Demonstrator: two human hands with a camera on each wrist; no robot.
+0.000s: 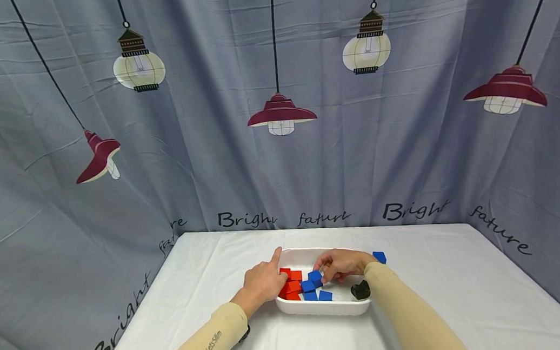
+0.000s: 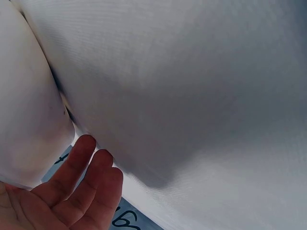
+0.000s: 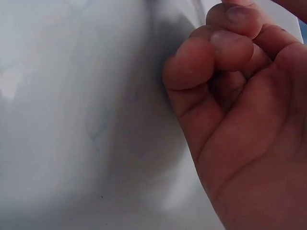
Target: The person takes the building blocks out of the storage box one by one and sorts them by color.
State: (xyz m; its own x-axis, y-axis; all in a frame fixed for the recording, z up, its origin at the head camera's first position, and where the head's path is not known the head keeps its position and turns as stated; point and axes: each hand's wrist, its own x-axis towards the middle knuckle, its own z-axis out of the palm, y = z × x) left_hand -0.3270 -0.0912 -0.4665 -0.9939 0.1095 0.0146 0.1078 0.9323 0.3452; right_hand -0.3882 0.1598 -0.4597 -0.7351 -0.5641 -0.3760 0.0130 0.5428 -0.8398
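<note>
A white tray (image 1: 323,308) holds several red blocks (image 1: 293,287) at its left end and several blue blocks (image 1: 308,286) beside them. At the tray's left wall rests my left hand (image 1: 263,280), its index finger pointing away and its thumb over the rim by the red blocks. In the left wrist view, the other fingers (image 2: 80,167) extend outside the tray wall. Reaching into the tray, my right hand (image 1: 347,262) pinches a blue block (image 1: 315,276) by its right side. The right wrist view shows curled fingers (image 3: 192,62), with the block hidden.
One more blue block (image 1: 379,257) lies outside the tray, just beyond my right wrist. Black devices (image 1: 360,290) sit beneath both wrists. A white cloth (image 1: 217,255) covers the table, and a grey-blue curtain (image 1: 284,169) with printed lamps hangs behind it.
</note>
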